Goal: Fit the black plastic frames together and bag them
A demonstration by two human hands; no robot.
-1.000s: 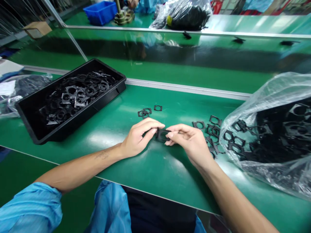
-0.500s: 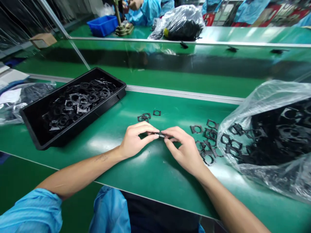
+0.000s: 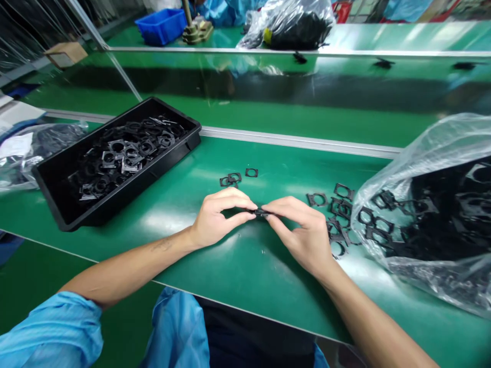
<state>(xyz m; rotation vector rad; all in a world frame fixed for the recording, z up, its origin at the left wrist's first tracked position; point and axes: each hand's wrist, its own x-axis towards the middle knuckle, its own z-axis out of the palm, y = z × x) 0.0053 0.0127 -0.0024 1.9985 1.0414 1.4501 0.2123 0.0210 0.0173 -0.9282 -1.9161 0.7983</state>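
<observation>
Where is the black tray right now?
In the head view, the black tray lies left on the green bench, beyond the left hand, which pinches a black part with the right hand.

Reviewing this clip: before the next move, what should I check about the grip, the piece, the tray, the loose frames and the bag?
1. Two-handed grip: left hand and right hand pinch the small black part between fingertips, just above the table: ok.
2. Condition of the part: seen edge-on and too small: cannot tell.
3. Black tray: to the left, open, part-filled with frames: ok.
4. Loose frames: lying on the table beside the right hand: ok.
5. Clear bag: lies on the table to the right, with parts inside: ok.
</observation>
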